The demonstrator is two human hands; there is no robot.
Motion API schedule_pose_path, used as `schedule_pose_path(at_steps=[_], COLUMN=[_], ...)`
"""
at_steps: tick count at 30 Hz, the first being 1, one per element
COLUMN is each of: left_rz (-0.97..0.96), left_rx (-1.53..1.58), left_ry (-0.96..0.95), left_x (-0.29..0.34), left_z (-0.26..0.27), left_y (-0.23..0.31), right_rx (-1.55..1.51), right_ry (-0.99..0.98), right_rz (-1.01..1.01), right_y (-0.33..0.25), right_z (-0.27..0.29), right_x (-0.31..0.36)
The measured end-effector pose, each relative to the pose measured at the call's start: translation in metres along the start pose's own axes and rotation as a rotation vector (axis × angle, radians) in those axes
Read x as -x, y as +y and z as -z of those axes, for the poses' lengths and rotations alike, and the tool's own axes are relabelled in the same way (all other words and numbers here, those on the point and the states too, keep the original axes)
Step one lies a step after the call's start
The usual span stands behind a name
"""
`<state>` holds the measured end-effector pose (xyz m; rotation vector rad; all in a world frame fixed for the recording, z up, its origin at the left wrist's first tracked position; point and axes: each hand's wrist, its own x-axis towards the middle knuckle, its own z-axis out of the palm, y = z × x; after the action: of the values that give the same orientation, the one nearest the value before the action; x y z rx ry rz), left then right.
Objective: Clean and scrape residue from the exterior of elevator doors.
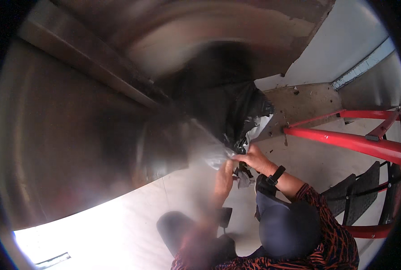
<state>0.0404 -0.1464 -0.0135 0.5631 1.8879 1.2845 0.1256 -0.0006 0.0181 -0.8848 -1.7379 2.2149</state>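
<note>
A crumpled black plastic sheet (241, 110) with a torn edge and a white underside hangs in front of me, under the metal surfaces. Its lower end narrows into a pale, shiny strip of plastic (215, 155) where my hands meet. My left hand (224, 179), partly blurred, pinches this plastic from below. Against its fingertips, my right hand (257, 160) is closed on the sheet's edge, thumb and fingers together. Loose crumpled scraps of plastic (244, 178) dangle just beneath the right hand. A haze on the picture hides detail around the left hand.
Large brushed metal panels (65, 130) fill the left, with a metal beam (88, 60) running across. A red metal frame (344, 141) with black treads (362, 193) stands at the right. Small debris (296, 91) lies along the floor by the wall.
</note>
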Motion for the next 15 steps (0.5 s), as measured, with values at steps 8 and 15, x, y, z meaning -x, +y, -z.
schedule_pose_path(at_steps=[8,15], left_rz=[-0.009,-0.065], left_rx=[0.18,0.286], left_ry=[0.33,0.395], left_x=[-0.1,-0.22], left_z=[0.083,0.086], left_y=[0.031,0.015], right_rx=[0.048,0.266], right_ry=[0.096,0.161], right_rz=[-0.128,0.066], right_y=[0.036,0.032], right_z=[0.007,-0.007], right_x=[-0.005,-0.001])
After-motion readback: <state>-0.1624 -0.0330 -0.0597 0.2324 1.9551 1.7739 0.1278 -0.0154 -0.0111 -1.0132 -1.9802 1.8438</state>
